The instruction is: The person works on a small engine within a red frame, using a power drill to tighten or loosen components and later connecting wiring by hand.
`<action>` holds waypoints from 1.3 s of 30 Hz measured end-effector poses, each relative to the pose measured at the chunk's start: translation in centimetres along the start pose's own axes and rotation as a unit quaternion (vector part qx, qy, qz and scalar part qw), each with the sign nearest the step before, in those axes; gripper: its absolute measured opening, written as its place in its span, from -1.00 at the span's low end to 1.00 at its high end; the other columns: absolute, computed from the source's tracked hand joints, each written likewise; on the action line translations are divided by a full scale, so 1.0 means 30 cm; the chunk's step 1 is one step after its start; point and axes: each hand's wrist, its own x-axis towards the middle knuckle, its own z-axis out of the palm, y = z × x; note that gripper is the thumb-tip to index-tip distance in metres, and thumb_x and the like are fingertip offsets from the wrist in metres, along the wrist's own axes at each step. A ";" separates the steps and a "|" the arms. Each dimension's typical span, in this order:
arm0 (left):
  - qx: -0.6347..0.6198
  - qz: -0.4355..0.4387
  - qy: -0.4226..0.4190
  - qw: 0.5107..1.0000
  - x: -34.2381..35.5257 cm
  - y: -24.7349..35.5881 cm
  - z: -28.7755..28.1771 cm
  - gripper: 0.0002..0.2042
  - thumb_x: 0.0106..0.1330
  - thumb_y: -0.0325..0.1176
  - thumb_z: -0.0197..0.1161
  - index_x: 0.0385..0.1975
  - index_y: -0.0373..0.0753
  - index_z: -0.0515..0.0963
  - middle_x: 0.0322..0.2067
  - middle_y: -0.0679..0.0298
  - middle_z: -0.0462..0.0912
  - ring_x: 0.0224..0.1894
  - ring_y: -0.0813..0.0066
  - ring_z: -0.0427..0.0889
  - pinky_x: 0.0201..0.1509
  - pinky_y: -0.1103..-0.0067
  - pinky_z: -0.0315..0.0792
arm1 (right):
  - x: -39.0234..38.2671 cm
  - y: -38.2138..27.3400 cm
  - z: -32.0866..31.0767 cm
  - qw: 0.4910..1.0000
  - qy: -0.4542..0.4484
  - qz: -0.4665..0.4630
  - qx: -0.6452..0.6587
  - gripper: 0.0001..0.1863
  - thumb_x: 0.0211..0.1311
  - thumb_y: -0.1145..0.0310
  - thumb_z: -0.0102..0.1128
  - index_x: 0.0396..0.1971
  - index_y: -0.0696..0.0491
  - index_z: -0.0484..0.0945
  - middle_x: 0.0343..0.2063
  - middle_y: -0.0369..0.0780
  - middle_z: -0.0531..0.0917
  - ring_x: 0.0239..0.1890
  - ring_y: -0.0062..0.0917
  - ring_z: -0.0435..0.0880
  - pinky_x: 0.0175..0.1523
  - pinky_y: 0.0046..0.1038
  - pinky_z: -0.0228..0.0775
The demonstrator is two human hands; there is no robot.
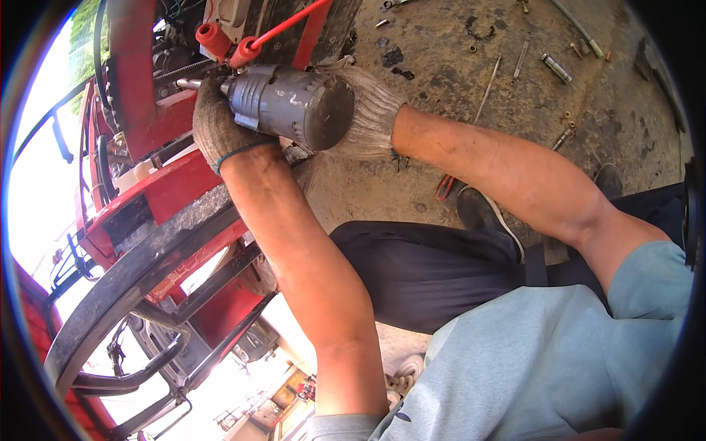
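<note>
A grey impact wrench [290,103] with a round motor housing is held level in front of a red machine frame [180,187]. My gloved left hand [220,121] is wrapped about its front end. A metal shaft [189,84] sticks out to the left past that hand. On the tool's right side is my gloved right hand [370,110], closed at the grip; the housing hides its fingers and the handle. Two red-capped parts, one a knob [212,38] and the other on a red rod [290,22], are just beyond the tool.
A dark curved bar [140,275] crosses the machine at lower left. Scattered over the stained concrete floor [441,81] are a socket [557,67], a wrench [523,55], a long screwdriver [487,92] and several small metal parts. My shoe [485,213] stands near the screwdriver's red handle.
</note>
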 end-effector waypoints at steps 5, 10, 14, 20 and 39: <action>0.018 -0.017 -0.007 1.000 0.004 0.019 -0.036 -0.68 0.49 -0.18 0.01 -0.10 -0.29 0.59 -0.26 0.08 0.71 -0.25 0.16 0.72 -0.18 0.22 0.65 | -0.002 -0.058 -0.076 1.000 -0.031 -0.003 0.004 -0.62 0.28 0.04 0.21 -0.04 -0.04 0.65 -0.11 -0.17 0.76 -0.03 -0.30 0.73 0.09 -0.26 0.57; 0.060 0.031 0.007 0.998 -0.023 0.017 0.009 -0.65 0.52 -0.15 -0.03 -0.05 -0.29 0.58 -0.22 0.06 0.72 -0.20 0.11 0.72 -0.10 0.18 0.64 | 0.004 -0.059 -0.064 0.999 -0.031 0.030 -0.005 -0.63 0.30 0.03 0.18 -0.06 -0.03 0.67 -0.11 -0.15 0.77 -0.04 -0.26 0.75 0.06 -0.23 0.58; 0.069 0.061 0.014 0.996 -0.069 0.038 0.011 -0.63 0.55 -0.16 -0.06 0.01 -0.32 0.56 -0.16 0.03 0.71 -0.12 0.08 0.72 -0.03 0.16 0.63 | 0.052 -0.105 -0.074 0.998 -0.039 0.045 -0.012 -0.63 0.32 0.05 0.16 -0.05 -0.03 0.67 -0.14 -0.15 0.78 -0.07 -0.24 0.76 0.03 -0.21 0.60; 0.007 0.039 -0.008 0.999 -0.086 0.058 0.015 -0.70 0.56 -0.35 0.02 0.13 -0.34 0.54 -0.02 0.05 0.71 -0.01 0.19 0.70 0.15 0.28 0.61 | 0.074 -0.139 -0.091 0.991 -0.064 0.118 0.008 -0.64 0.30 0.07 0.16 -0.04 -0.04 0.65 -0.16 -0.16 0.79 -0.11 -0.21 0.78 -0.04 -0.17 0.63; -0.011 -0.010 -0.143 0.990 0.103 0.100 -0.196 -0.67 0.55 -0.18 0.07 0.02 -0.33 0.59 -0.12 -0.07 0.73 -0.12 -0.04 0.74 0.01 0.06 0.66 | 0.107 -0.144 -0.127 0.986 -0.140 0.086 -0.011 -0.62 0.23 0.06 0.24 -0.05 -0.04 0.65 -0.15 -0.14 0.77 -0.08 -0.20 0.76 0.02 -0.18 0.61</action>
